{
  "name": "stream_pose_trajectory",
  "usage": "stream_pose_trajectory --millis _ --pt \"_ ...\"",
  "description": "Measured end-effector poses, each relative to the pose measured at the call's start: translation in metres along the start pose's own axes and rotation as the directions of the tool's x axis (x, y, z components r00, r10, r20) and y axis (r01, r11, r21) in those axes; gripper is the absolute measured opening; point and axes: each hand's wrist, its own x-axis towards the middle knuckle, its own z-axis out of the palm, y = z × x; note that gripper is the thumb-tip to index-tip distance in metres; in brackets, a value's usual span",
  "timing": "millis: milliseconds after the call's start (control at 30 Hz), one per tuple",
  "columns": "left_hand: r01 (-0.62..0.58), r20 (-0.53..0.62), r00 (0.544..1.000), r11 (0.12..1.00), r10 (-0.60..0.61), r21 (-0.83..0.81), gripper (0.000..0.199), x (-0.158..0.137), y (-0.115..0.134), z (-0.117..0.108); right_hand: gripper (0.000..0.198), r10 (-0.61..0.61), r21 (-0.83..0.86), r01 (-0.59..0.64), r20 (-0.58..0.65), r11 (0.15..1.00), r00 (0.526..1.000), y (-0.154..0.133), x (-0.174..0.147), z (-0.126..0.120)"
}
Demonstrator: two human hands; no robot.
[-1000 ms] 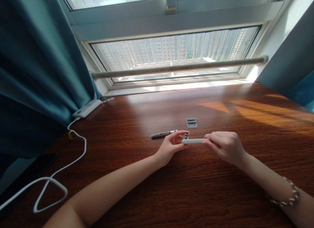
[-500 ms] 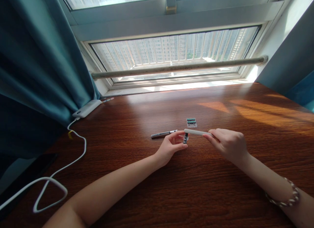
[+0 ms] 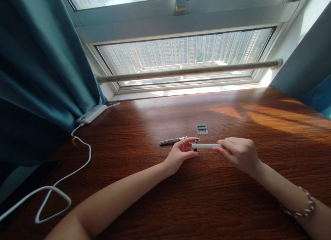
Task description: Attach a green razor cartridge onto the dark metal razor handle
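Between the thumb and fingers of my left hand (image 3: 178, 155) is a small black-and-silver razor head (image 3: 196, 141), held upright above the table. My right hand (image 3: 238, 151) grips a slim pale toothbrush (image 3: 205, 146) by its right end. The toothbrush lies level, and its rounded tip crosses in front of the razor head. Its underside is hidden, so I cannot see bristles or whether they touch. Just behind my left hand lies a dark-and-silver razor handle (image 3: 169, 142). Farther back sits a clear blade case (image 3: 202, 129) with teal-striped blades in it.
The brown wooden table (image 3: 144, 198) reaches to the window sill. At the left a white power bank (image 3: 92, 114) lies by the blue curtain (image 3: 46, 61), and its white cable (image 3: 89, 154) loops down the table's left side. A metal rail (image 3: 186, 73) crosses the window.
The toothbrush's tip has swung down from the top of the razor head to its middle, and the stick now lies level. My left hand has barely moved.
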Motion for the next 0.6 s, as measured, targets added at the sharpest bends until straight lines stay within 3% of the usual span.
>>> stream_pose_trajectory --millis 267,333,500,600 --pt "0.024 -0.01 1.0 1.0 -0.024 0.02 0.044 0.0003 -0.0036 -0.0034 0.035 0.169 -0.144 -0.17 -0.02 0.975 0.985 -0.0015 0.0006 0.0006" --pt "0.021 -0.011 1.0 0.999 -0.021 0.028 0.043 0.0002 -0.0033 -0.0028 0.033 0.15 -0.109 -0.151 -0.017 0.982 0.988 -0.0017 0.0004 0.0002" --pt "-0.012 -0.002 1.0 1.0 0.012 0.002 0.041 0.0004 -0.0009 0.0002 0.032 -0.024 0.027 0.024 0.021 0.999 0.999 -0.0007 -0.0005 0.0008" --pt "-0.009 -0.011 1.0 1.0 0.009 0.009 0.041 0.0006 -0.0001 0.0006 0.032 -0.001 0.003 0.001 0.015 1.0 1.0 0.0 -0.0007 0.0013"
